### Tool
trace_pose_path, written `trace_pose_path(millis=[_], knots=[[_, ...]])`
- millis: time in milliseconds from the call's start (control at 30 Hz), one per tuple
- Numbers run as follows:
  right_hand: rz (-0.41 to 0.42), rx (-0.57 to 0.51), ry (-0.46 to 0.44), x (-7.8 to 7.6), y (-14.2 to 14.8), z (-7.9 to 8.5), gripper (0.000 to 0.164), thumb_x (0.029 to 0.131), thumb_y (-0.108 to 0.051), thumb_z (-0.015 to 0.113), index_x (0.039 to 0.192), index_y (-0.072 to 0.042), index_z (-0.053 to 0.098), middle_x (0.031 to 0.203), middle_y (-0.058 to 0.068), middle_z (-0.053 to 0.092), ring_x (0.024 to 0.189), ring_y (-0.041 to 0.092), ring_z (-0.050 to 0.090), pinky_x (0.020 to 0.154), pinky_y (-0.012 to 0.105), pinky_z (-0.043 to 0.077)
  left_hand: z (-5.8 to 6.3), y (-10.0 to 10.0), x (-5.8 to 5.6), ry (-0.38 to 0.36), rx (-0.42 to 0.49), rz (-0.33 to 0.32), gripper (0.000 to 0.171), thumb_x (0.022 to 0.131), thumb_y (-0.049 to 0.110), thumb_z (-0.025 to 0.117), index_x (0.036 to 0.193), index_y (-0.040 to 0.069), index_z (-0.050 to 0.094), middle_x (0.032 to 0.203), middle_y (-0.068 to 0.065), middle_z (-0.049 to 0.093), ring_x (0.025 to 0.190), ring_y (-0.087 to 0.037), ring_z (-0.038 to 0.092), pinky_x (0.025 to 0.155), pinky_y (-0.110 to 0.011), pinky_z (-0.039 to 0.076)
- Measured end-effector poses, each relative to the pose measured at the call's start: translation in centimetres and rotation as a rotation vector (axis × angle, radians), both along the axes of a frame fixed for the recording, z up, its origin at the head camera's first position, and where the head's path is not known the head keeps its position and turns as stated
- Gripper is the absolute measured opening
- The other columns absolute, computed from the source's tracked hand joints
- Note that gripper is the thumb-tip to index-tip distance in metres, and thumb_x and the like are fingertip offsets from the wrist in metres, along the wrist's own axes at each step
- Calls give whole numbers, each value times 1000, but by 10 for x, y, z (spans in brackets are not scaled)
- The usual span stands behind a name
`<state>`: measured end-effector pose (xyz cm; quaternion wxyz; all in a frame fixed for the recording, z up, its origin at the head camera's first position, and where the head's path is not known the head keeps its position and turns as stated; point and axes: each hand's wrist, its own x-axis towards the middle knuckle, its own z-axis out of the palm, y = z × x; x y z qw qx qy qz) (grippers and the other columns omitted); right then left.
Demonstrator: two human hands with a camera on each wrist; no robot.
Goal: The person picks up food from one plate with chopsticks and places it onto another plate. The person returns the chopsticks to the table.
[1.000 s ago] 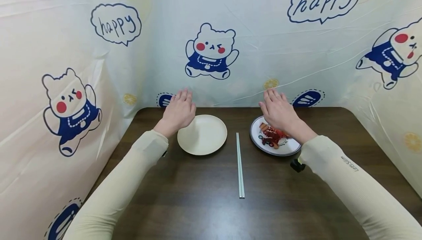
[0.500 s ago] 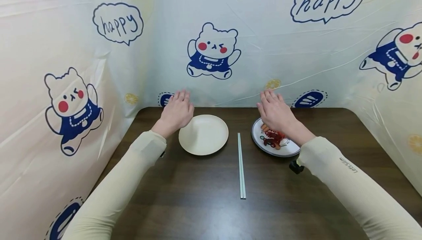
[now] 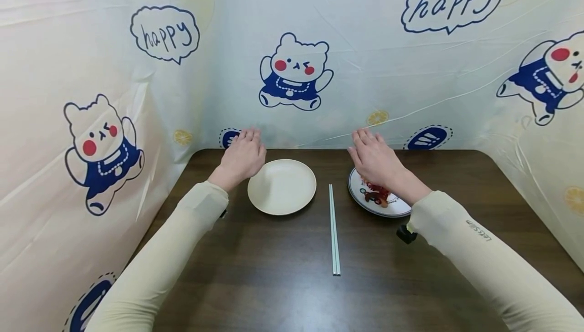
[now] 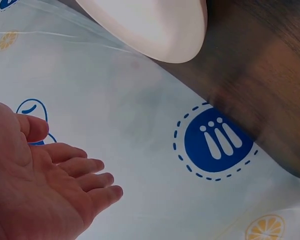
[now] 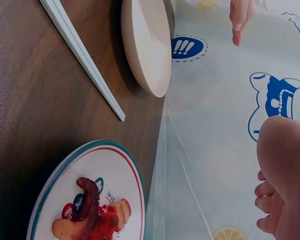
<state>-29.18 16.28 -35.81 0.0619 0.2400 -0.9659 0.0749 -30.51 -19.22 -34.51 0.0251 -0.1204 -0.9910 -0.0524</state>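
My left hand (image 3: 243, 153) is held above the far left side of a round cream plate (image 3: 282, 187), its fingers straight and holding nothing. The left wrist view also shows that hand (image 4: 55, 185) with its palm bare. Over the far part of a white plate with a dark rim (image 5: 125, 180) hovers my right hand (image 3: 376, 158), fingers extended, hiding some of the food. Sausage-like pieces, red chunks and a dark red tentacle-shaped piece (image 5: 91, 199) lie on that plate. Between the plates, a pair of pale green chopsticks (image 3: 334, 235) lies side by side, pointing away from me.
Everything stands on a dark brown wooden table (image 3: 269, 266). A pale curtain (image 3: 356, 78) printed with bears and "happy" bubbles hangs right behind the table's far edge and along both sides. A small black device (image 3: 406, 234) sits at my right wrist.
My right hand has drifted left and slightly back toward me, covering more of the food. The left hand has shifted a little left and down. Plates and chopsticks have stayed in place.
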Motion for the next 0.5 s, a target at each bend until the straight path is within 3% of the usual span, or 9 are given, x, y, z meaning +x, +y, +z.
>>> trace_pose_path(millis=[233, 367, 500], knots=[[27, -21, 16, 5, -5, -4, 62, 114, -30, 42, 160, 10, 32, 165, 31, 29, 155, 43, 24, 127, 62, 16, -3, -3, 0, -1, 16, -1, 61, 113, 29, 27, 161, -8, 30, 167, -27, 29, 155, -47, 23, 127, -62, 19], [38, -32, 29, 7, -7, -6, 61, 112, -29, 50, 158, 9, 37, 164, 30, 33, 154, 43, 27, 127, 61, 18, -5, -8, 0, 39, 28, -1, 56, 111, 27, 31, 151, -8, 47, 153, -28, 50, 144, -49, 41, 120, -64, 33], [64, -28, 68, 10, -9, -8, 59, 109, -24, 58, 154, 10, 44, 160, 31, 39, 151, 44, 33, 125, 62, 23, -6, -13, -1, 30, 68, 14, 54, 110, 24, 33, 150, -9, 49, 146, -30, 55, 132, -48, 55, 109, -63, 47]])
